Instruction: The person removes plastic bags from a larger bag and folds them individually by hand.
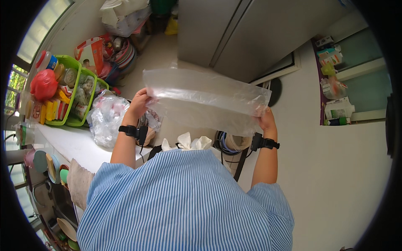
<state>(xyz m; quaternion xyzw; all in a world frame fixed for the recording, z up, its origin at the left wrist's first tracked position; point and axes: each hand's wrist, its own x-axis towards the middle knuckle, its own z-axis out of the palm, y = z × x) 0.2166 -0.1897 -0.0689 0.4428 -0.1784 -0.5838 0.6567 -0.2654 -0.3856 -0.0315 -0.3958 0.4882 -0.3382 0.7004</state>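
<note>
A clear plastic bag [201, 94] is stretched out flat in front of me, and the floor shows through it. My left hand [139, 102] pinches its left end, with some fingers behind the film. At the other end, my right hand [266, 119] grips the lower right corner; its fingertips show through the plastic. A bundle of crumpled clear plastic bags [108, 117] lies on the white counter [70, 141], just left of my left forearm. Black straps with small devices and cables sit on both wrists.
Green plastic baskets [73, 91] of packets and a red plastic bag [44, 84] stand on the counter at left. A grey refrigerator [238, 34] rises ahead. Bottles [339, 108] line a ledge at right. Below my right hand are coiled hoses or cables [230, 142].
</note>
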